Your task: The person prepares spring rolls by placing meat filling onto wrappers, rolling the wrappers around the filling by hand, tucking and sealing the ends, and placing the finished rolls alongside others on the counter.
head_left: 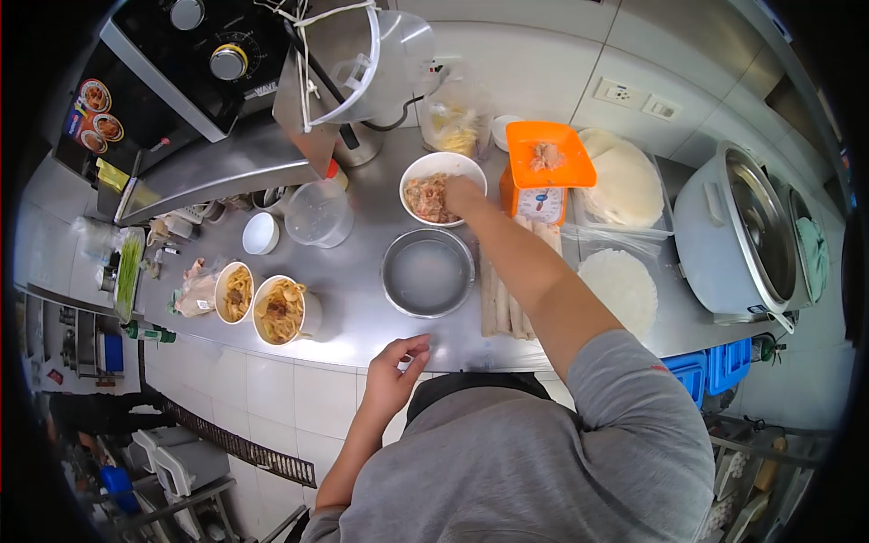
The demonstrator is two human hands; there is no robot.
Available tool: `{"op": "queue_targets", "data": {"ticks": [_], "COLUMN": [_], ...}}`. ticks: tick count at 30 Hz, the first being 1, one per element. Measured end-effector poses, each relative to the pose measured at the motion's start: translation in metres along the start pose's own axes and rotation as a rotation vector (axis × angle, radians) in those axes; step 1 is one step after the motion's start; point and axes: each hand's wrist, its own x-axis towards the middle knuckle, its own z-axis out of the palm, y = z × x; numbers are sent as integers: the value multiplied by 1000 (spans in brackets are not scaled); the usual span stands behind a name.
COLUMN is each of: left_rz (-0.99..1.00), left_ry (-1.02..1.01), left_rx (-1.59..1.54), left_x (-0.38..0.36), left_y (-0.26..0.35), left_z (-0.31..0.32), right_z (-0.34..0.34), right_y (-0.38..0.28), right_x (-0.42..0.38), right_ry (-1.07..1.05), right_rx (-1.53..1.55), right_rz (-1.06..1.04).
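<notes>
My right hand (463,196) reaches down into a white bowl (408,174) of pinkish minced meat filling (427,199); its fingertips are hidden in there. At the counter's front edge, my left hand (391,373) hovers with nothing in it, fingers loosely bent and thumb apart. A round metal pan (387,279) sits between my hands, seemingly with liquid inside. Pale wrapped rolls (490,294) lie side by side, partly under my right forearm. Behind that arm stands an orange kitchen scale (540,201), a lump of filling (546,157) on its tray.
Round white wrappers (620,181) are stacked at right, with more wrappers (618,291) nearer me. A large cooker (715,226) stands beyond. Two tubs of noodle-like food (279,312), a clear container (319,215) and a small white bowl (261,233) are left. A microwave (195,63) overhangs the back left.
</notes>
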Motion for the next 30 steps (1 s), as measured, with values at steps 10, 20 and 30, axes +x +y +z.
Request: {"op": "queue_targets", "data": {"ticks": [10, 20, 30], "left_rz": [15, 102, 158], "left_ry": [-20, -132, -121], "left_rx": [-21, -19, 23], "left_x": [6, 21, 29], "left_y": [2, 11, 25], "left_z": [0, 20, 51], "right_z": [-131, -212, -254], "right_y": [-3, 119, 112], "right_x": [-12, -42, -104], "right_ry": [255, -103, -117], "right_rx": [236, -168, 844], "right_rz": [-169, -68, -103]}}
